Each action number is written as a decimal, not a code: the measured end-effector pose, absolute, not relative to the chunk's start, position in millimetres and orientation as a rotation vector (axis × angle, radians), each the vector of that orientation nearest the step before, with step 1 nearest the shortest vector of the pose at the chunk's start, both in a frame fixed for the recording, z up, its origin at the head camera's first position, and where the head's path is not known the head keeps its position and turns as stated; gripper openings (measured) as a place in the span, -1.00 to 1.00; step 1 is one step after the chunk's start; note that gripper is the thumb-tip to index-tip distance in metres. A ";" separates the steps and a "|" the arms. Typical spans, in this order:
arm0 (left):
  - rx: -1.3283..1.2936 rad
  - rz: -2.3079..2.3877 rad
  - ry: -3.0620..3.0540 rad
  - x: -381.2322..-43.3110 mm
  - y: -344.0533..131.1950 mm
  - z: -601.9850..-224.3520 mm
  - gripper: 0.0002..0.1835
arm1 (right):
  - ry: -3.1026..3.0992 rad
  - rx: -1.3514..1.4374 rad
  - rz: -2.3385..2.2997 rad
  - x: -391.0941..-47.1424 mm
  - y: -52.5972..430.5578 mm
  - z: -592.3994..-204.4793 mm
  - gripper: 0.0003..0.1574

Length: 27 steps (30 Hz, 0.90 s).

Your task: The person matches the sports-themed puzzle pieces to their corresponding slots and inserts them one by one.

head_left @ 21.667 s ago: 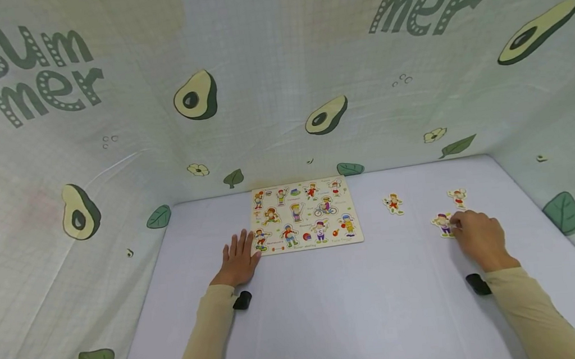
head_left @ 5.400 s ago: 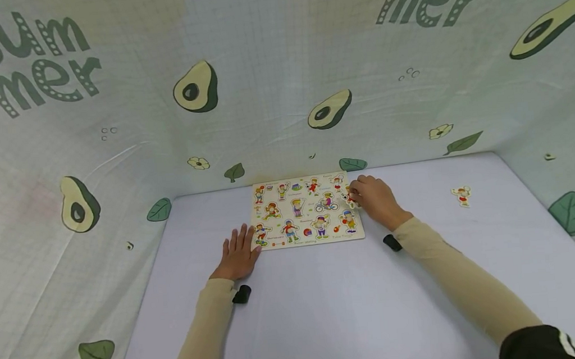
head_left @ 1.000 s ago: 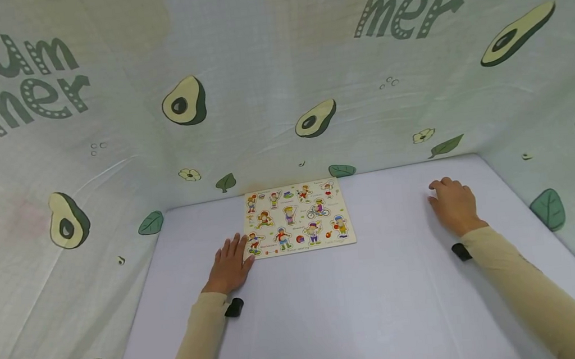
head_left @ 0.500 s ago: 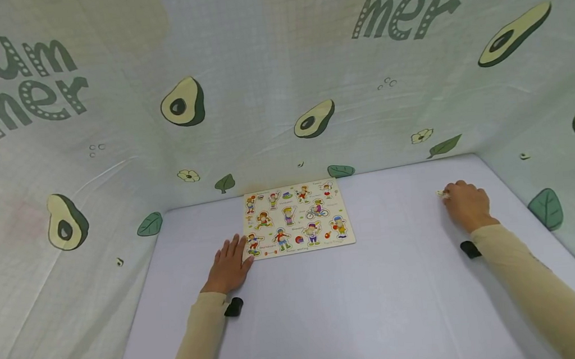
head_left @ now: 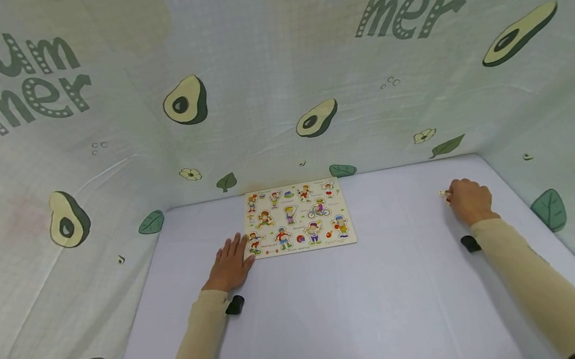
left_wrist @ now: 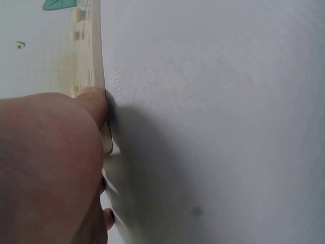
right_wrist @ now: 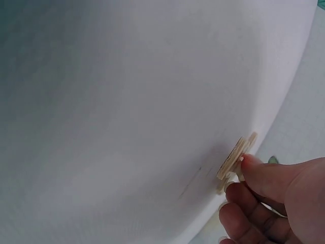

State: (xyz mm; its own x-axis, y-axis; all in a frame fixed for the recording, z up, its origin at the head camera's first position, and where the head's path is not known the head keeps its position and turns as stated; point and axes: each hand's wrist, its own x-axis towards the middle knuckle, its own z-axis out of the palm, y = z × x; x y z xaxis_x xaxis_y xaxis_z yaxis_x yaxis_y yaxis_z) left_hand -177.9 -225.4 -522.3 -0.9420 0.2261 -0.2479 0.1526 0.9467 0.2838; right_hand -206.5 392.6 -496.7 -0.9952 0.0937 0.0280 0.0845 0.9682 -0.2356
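At the right of the table, my right hand (head_left: 470, 201) pinches a small wooden puzzle piece (right_wrist: 235, 158) between thumb and fingers. Only the piece's edge shows in the right wrist view, and most of it is hidden behind the hand in the head view. My left hand (head_left: 227, 264) lies flat with straight fingers at the near left corner of the wooden puzzle board (head_left: 350, 235). In the left wrist view its thumb (left_wrist: 93, 104) touches the board's edge. Printed children playing sports, with several cut-out figures, cover the board.
A white cloth (head_left: 349, 315) covers the table. Behind and beside it hangs a pale curtain (head_left: 254, 142) printed with avocados and leaves. The board stands near the table's back edge, and a wide stretch of cloth lies between it and my right hand.
Earlier, several loose pieces lay at the right; the right hand carried the footballer piece to the board. Since then it has returned right and taken the racket-player piece. The left hand stays put.
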 end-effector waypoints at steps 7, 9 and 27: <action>0.272 0.364 2.807 -177.5 -222.8 -518.6 -0.27 | -3.065 -0.109 0.364 -207.4 381.3 -494.2 -0.76; 0.270 0.369 2.809 -177.3 -222.5 -517.1 -0.27 | -3.043 -0.086 0.377 -208.5 372.5 -491.1 -0.77; 0.266 0.374 2.808 -177.7 -223.8 -520.2 -0.27 | -2.960 0.165 0.372 -228.1 292.7 -475.6 -0.84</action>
State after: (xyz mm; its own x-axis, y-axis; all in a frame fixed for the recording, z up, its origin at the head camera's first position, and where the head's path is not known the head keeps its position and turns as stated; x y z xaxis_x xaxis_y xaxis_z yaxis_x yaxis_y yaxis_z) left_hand -177.7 -223.8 -520.2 -0.9392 0.2188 -0.2646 0.1419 0.9491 0.2812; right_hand -228.1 292.7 -475.6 -0.9821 -0.0898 0.1656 -0.1280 0.9631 -0.2368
